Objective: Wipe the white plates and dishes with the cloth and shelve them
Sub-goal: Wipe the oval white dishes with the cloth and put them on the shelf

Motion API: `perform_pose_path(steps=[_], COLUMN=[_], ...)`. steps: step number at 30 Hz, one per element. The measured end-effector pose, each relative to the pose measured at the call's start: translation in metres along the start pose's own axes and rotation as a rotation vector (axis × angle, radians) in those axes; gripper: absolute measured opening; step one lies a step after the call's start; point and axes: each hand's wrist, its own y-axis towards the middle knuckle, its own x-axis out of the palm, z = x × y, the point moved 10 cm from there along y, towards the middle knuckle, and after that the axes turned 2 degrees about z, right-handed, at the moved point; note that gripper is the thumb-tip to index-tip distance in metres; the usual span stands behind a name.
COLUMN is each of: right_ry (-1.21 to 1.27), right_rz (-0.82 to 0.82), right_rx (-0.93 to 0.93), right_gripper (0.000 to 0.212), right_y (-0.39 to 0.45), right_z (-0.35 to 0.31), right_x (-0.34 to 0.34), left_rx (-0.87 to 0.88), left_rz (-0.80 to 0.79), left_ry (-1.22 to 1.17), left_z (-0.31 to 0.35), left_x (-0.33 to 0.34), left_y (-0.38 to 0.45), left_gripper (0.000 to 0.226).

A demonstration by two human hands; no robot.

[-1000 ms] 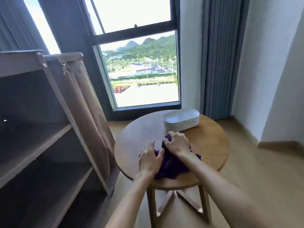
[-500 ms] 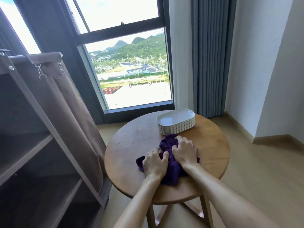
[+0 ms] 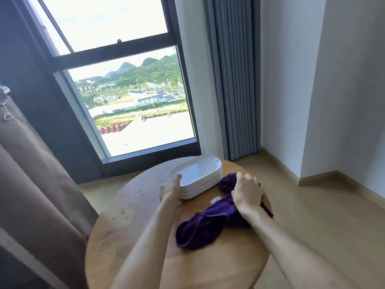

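A stack of several white oblong dishes (image 3: 198,174) stands at the far side of the round wooden table (image 3: 133,209). My left hand (image 3: 169,188) is at the stack's near left corner, thumb on the rim of the top dish and fingers against the side. A crumpled purple cloth (image 3: 208,224) lies on the table just right of the stack. My right hand (image 3: 246,193) grips the cloth's far part from above, fingers curled into the fabric.
A brown fabric cover (image 3: 37,195) of the shelf unit hangs at the left, close to the table. A window (image 3: 133,105) is behind the table, a grey curtain (image 3: 235,80) to its right. Wood floor (image 3: 323,205) lies to the right.
My left hand let go of the cloth and moved to the dish stack's left corner. My right hand slid right with the cloth. The view turned right, so the shelves left the frame.
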Motion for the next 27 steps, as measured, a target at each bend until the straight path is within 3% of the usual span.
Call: perform_pose_path(steps=[6, 10, 14, 18, 27], right_ry=[0.176, 0.542, 0.409, 0.432, 0.573], right_rz=[0.075, -0.127, -0.239, -0.299, -0.555], right_rx=[-0.058, -0.096, -0.150, -0.219, -0.352], right_gripper=[0.064, 0.061, 0.062, 0.073, 0.056], right_y=[0.039, 0.057, 0.067, 0.053, -0.001], right_z=[-0.001, -0.036, -0.062, -0.088, -0.190], right_x=[0.013, 0.036, 0.055, 0.061, 0.101], left_rx=[-0.083, -0.138, -0.129, -0.111, -0.075], left_rz=[-0.025, -0.095, -0.089, -0.048, 0.077], left_ry=[0.081, 0.121, 0.109, 0.081, 0.114], left_z=[0.001, 0.006, 0.007, -0.001, -0.027], left_x=[0.010, 0.006, 0.001, -0.029, -0.149], left_y=[0.021, 0.020, 0.018, 0.029, 0.049], left_gripper=[0.031, 0.031, 0.028, 0.026, 0.034])
